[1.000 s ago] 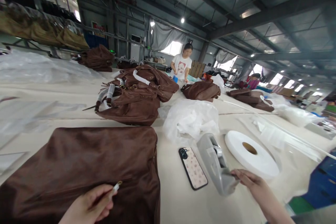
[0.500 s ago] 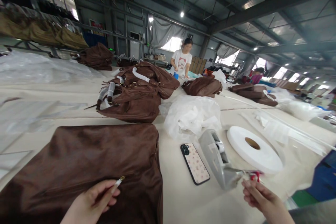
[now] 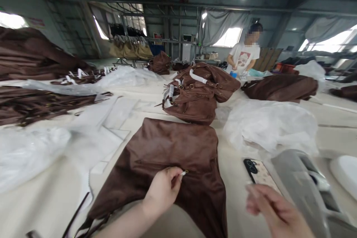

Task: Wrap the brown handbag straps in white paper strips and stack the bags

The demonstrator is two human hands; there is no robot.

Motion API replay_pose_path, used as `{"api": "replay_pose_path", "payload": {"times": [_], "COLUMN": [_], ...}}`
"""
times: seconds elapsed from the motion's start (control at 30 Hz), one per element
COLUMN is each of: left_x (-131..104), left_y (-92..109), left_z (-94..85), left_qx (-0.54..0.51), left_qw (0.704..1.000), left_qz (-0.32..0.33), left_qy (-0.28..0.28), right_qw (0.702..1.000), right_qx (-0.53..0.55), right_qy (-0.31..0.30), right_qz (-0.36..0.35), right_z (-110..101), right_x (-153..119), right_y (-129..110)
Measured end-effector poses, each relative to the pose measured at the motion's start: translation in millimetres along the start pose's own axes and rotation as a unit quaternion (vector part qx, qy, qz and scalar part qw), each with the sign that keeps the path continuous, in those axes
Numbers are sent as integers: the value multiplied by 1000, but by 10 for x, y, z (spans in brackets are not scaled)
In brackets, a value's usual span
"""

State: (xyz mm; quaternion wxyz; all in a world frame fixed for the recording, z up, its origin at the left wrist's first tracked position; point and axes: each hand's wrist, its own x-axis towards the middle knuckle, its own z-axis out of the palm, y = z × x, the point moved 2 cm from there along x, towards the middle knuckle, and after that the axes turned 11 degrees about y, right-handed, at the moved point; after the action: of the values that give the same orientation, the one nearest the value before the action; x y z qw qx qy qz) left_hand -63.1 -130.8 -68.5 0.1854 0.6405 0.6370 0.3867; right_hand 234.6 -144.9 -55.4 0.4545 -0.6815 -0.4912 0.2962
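A dark brown leather bag [image 3: 173, 137] lies flat on the pale table in front of me, its strap end toward me. My left hand [image 3: 164, 187] pinches the white-wrapped zipper pull [image 3: 183, 173] on the bag's front. To the right, my right hand [image 3: 267, 204] hovers over the table near the lower end of a phone [image 3: 259, 171] in a patterned case. Its fingers are drawn together, and what they hold, if anything, is blurred. A grey tape dispenser [image 3: 298, 182] stands just right of the phone.
Brown bags [image 3: 195, 93] with white-wrapped handles are piled behind the flat bag. Crumpled clear plastic [image 3: 270, 124] lies behind the phone. A white roll [image 3: 346, 173] is at the right edge. Straps [image 3: 44, 104] and plastic sheets cover the left side. A person [image 3: 245, 54] stands across the table.
The view has swung left. My right hand has moved from the dispenser's front end to beside the phone. My left hand still pinches the zipper pull.
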Motion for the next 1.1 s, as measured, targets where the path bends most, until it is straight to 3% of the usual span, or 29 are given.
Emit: {"api": "replay_pose_path", "payload": {"times": [0.07,0.13,0.2,0.27,0.43,0.7,0.83,0.97,1.03,1.1], "left_x": [-21,-40,-59,-76,-98,-67,-12,-14,-40,-75], "left_y": [16,8,-22,-59,-81,37,16,-19,-7,21], "left_z": [-7,12,46,82,133,58,-12,1,6,-2], "left_qx": [13,32,64,101,152,170,-4,-188,-222,-223], "left_qw": [999,998,996,993,984,978,997,950,934,939], "left_qz": [30,47,55,61,97,112,-24,-203,-239,-230], "left_qy": [2,-2,2,14,12,-50,-72,-142,-146,-129], "right_qw": [976,943,928,924,918,919,914,918,922,924], "right_qx": [129,192,206,192,167,125,106,88,86,95], "right_qy": [-165,-253,-288,-308,-329,-338,-365,-368,-362,-358], "right_qz": [64,99,112,118,144,161,141,121,109,93], "right_z": [693,1209,1522,1659,1657,1656,1628,1631,1635,1632], "right_x": [-79,-140,-172,-186,-176,-155,-186,-234,-251,-259], "right_y": [-349,-523,-514,-400,-196,-279,-264,-244,-254,-277]}}
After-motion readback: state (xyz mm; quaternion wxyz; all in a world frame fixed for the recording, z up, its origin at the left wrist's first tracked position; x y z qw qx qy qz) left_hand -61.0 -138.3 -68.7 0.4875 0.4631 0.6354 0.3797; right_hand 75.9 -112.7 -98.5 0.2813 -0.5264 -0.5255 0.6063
